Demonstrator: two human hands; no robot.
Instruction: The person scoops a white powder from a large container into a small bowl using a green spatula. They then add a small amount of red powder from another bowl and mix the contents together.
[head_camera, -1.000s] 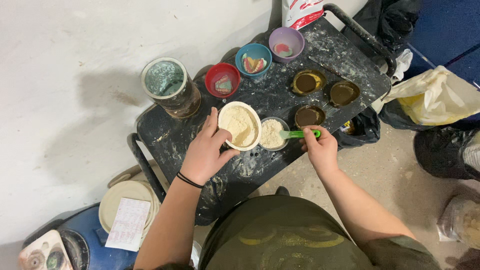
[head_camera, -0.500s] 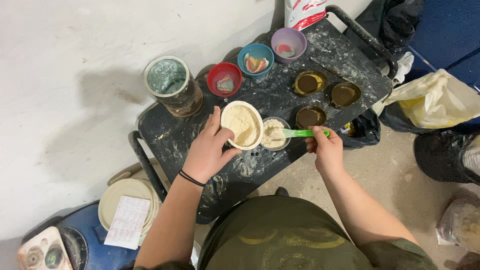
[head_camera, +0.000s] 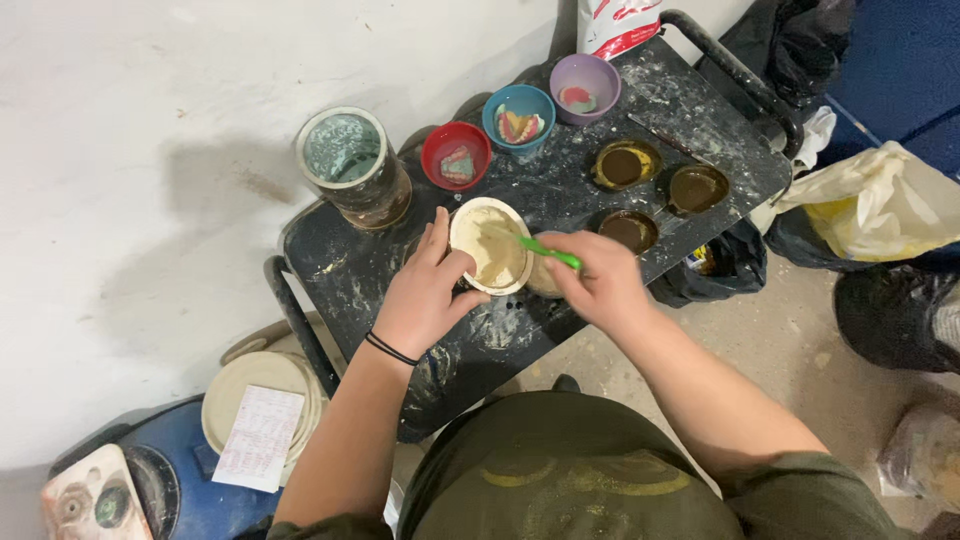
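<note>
There is one view only, from the person's head. It looks steeply down, from quite near, at the black cart top (head_camera: 380, 270), which lies a little above the centre.

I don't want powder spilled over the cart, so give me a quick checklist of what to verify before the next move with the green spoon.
1. Left hand steadies the round white bowl of beige powder: ok, fingers on its rim.
2. Right hand grips the green plastic spoon: ok.
3. Spoon tip over the bowl: ok.
4. Amount on the spoon: cannot tell.
5. Bowl well in from the edge of the black speckled cart top: ok.
6. Small cup under the right hand: cannot tell, mostly hidden.
</note>
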